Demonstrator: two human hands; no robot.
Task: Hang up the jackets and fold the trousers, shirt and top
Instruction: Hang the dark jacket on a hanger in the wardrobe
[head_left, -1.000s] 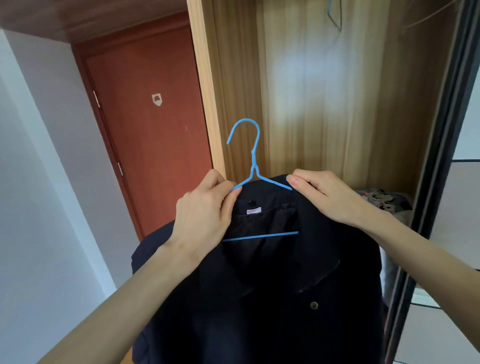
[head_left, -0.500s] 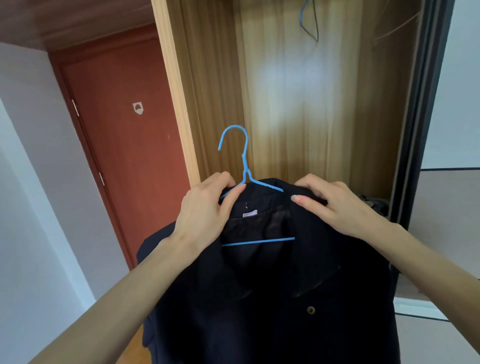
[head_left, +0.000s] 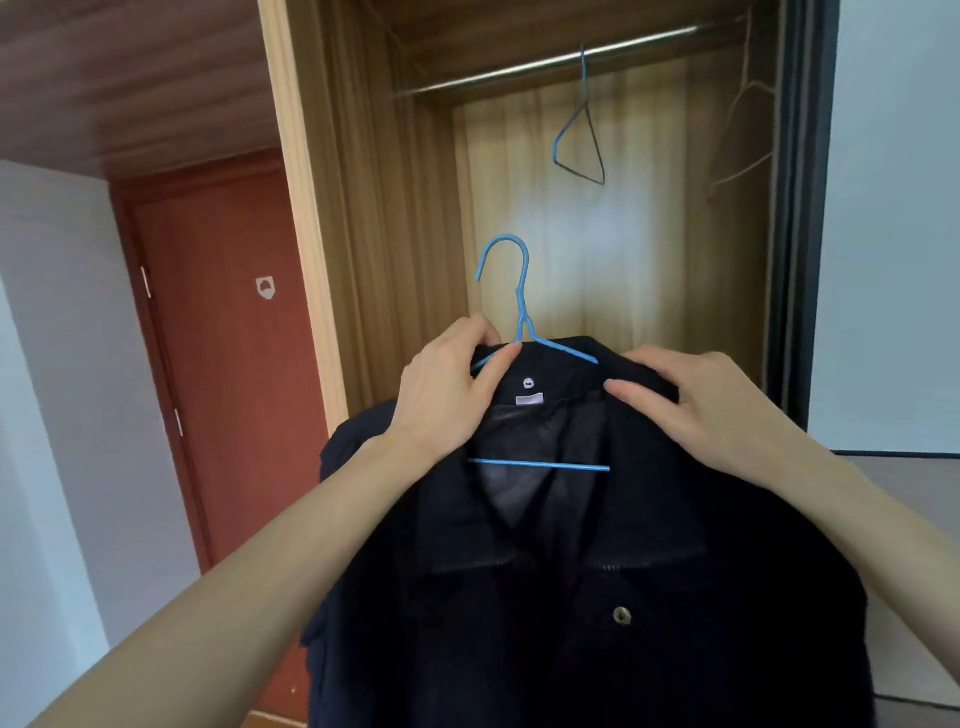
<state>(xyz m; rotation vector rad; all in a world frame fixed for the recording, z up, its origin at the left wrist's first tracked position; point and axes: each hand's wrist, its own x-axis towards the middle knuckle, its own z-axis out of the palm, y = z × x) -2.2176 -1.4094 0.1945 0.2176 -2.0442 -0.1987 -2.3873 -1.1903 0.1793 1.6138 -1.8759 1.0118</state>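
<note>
A dark navy jacket (head_left: 597, 597) hangs on a blue wire hanger (head_left: 519, 291), held up in front of an open wardrobe. My left hand (head_left: 447, 395) grips the jacket's left shoulder and the hanger arm beneath it. My right hand (head_left: 696, 400) holds the right shoulder at the collar, fingers curled over the cloth. The hanger's hook points up and sits well below the metal rail (head_left: 561, 62). The jacket front faces me, open at the neck, with a brass button showing.
An empty blue hanger (head_left: 579, 145) hangs on the rail, and a pale wire hanger (head_left: 743, 140) hangs at the far right. The wardrobe's wooden frame (head_left: 301, 218) stands left, a dark sliding door edge (head_left: 802, 208) right. A red door (head_left: 234, 338) lies left.
My view has tilted up, so the rail and the hangers on it now show. Both hands keep the same hold and the jacket has risen slightly towards the wardrobe.
</note>
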